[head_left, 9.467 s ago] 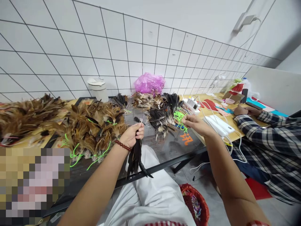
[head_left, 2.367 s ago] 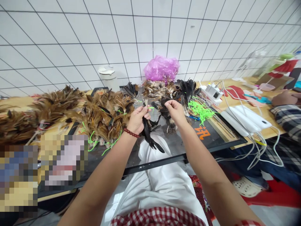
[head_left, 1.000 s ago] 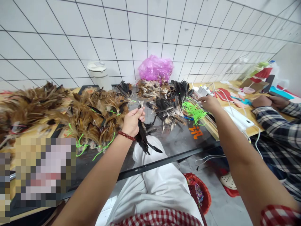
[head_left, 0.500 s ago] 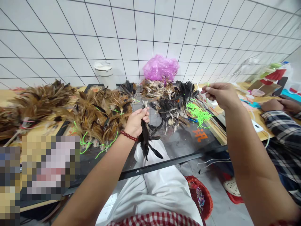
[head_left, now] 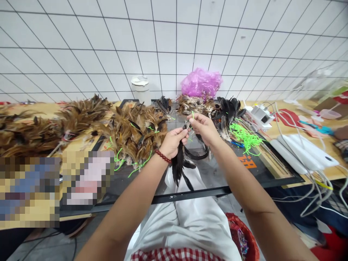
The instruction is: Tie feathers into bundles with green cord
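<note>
A bunch of black feathers [head_left: 178,163] hangs tips down from my left hand [head_left: 174,142], whose fingers are closed round the pale quill ends. Right beside it, at the quills, my right hand [head_left: 202,127] pinches a bright green tie [head_left: 193,115]. To the left lies a large heap of brown feathers [head_left: 136,134] with green ties among them. Black feathers [head_left: 230,108] and a tangle of green ties [head_left: 246,136] are to the right of my hands.
Behind are a pink plastic bag [head_left: 201,83] and a white lidded container [head_left: 141,88]. White devices with cables [head_left: 301,152] lie at the right, near another person's hand [head_left: 341,132]. A red basket [head_left: 252,243] stands on the floor.
My right hand has come in from the right with the green tie to the quill ends beside my left hand. The view has shifted, so things on the table appear further right.
</note>
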Motion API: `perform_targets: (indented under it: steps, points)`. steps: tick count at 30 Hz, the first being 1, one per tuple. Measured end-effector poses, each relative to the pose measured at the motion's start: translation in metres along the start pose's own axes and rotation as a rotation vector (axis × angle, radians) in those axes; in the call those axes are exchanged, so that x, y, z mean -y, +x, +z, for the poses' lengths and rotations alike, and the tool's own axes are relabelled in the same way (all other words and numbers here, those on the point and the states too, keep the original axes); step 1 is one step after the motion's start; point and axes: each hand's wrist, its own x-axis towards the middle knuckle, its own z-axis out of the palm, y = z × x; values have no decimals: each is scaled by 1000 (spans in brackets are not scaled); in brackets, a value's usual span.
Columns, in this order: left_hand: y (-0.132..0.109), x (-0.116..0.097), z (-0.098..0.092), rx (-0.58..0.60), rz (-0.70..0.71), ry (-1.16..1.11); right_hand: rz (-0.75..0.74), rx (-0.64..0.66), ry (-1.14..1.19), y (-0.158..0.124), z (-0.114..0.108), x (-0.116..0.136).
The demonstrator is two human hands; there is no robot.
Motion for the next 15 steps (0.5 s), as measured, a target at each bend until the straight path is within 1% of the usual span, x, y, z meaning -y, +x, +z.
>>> perform_targets:
  steps: [3,5,9,12,13,15]
  points:
    - [1,1,0,-13,16,7,105,129,-6,0,-5,-9]
    - [1,0,1,2,-3,19,133,178,-32,-1,-9,-11]
    - [-2,-1,3,54,-76,61,95,129,-55,-3,-12,-14]
    - [-3,0,3,85,-129,89,74,64,-48,-3,-13,-14]
    - [-3,0,3,80,-135,86,64,43,-39,-4,-14,-13]
    - [-2,2,2,27,-123,73,29,14,-10,-5,-17,-12]
